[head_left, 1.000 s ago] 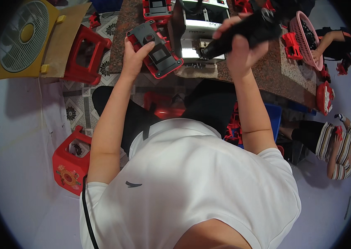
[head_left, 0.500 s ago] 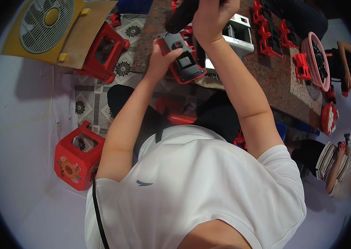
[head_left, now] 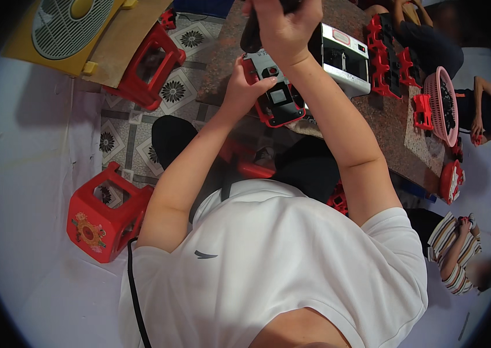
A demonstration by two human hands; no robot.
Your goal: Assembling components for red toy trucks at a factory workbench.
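Note:
My left hand [head_left: 243, 88] grips a red-framed casing [head_left: 282, 100] with a grey and black inside, its thumb lying across the top. A small light square shows in the middle of that casing. Above it, at the table's near edge, my right hand [head_left: 289, 36] is wrapped around a black tool [head_left: 251, 36] that looks like a power screwdriver. Its body slants down toward the casing's far end; whether the tip touches is unclear. Just right of my right wrist stands a white box-shaped machine [head_left: 347, 81] with a dark opening.
Red and black parts [head_left: 386, 72] stand in rows on the speckled stone table [head_left: 385, 124], beside a pink basket [head_left: 438, 116] of black pieces. Red stools [head_left: 91, 217] and a yellow fan [head_left: 36, 55] are at left. Other people [head_left: 451, 249] sit along the right.
The view has shifted, so the table and stools sit differently in the picture. My left hand still holds the casing, and my right hand keeps the black tool over its far end.

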